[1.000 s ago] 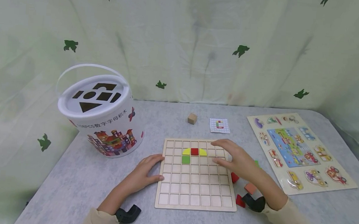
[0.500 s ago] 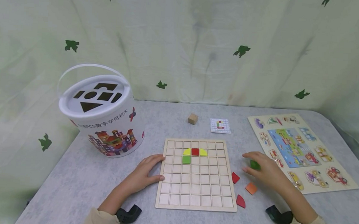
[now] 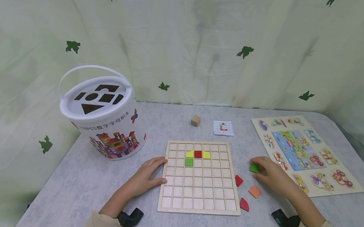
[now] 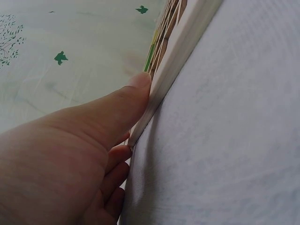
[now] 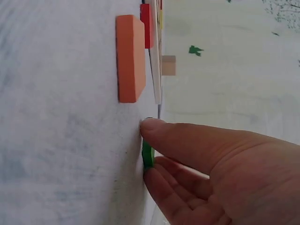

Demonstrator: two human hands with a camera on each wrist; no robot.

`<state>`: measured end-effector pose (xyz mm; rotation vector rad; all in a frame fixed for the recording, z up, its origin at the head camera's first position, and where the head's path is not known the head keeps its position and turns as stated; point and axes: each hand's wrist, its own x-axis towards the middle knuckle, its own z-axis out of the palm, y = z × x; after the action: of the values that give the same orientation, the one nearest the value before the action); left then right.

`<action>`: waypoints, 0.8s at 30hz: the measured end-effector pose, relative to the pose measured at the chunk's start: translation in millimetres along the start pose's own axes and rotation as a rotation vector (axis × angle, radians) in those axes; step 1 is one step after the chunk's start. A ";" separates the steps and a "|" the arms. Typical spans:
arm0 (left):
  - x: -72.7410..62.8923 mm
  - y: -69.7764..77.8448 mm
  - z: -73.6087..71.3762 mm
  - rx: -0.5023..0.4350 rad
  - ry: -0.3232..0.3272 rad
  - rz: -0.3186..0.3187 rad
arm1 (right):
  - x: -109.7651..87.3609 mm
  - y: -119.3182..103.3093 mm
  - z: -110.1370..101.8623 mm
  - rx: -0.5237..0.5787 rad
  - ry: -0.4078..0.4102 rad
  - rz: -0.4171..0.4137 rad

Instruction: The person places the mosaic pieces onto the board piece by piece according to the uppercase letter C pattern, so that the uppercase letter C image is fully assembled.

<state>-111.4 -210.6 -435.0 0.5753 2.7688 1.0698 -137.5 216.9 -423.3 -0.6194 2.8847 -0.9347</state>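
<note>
A wooden grid board (image 3: pixel 198 189) lies in the middle of the table. Set in its upper cells are two yellow quarter-round tiles (image 3: pixel 189 154), a red square tile (image 3: pixel 197 154) between them and a green square tile (image 3: pixel 189 162). My left hand (image 3: pixel 148 172) rests along the board's left edge, thumb and fingertips touching its side. To the right of the board, my right hand (image 3: pixel 269 173) pinches a loose green tile (image 3: pixel 254 168) between thumb and fingers, low at the tabletop. In the right wrist view, this green tile (image 5: pixel 148 153) is partly covered by the thumb.
An orange square tile (image 3: pixel 254 191) and two red tiles (image 3: pixel 244 204) lie right of the board. Behind it are a small wooden cube (image 3: pixel 195 120) and a pattern card (image 3: pixel 223 128). A white lidded bucket (image 3: pixel 107 123) stands left; a picture puzzle (image 3: pixel 306 154) lies right.
My right hand has moved from over the board to the right, down to the loose green tile, and its fingers have closed on it. My left hand has stayed at the board's edge.
</note>
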 end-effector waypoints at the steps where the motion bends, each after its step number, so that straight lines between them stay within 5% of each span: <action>1: 0.0 0.1 -0.1 0.001 0.001 0.000 | 0.0 0.6 -0.1 0.001 0.008 0.001; 12: -0.3 -1.7 0.0 0.006 0.000 0.006 | 2.4 -7.7 -1.7 0.003 0.021 0.037; 24: 0.9 -0.8 0.3 0.008 0.000 0.004 | 4.7 -54.3 4.3 0.078 0.069 -0.149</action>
<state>-112.4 -210.6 -435.7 0.5824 2.7739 1.0605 -121.7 172.7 -395.4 -0.8211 2.8773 -1.1028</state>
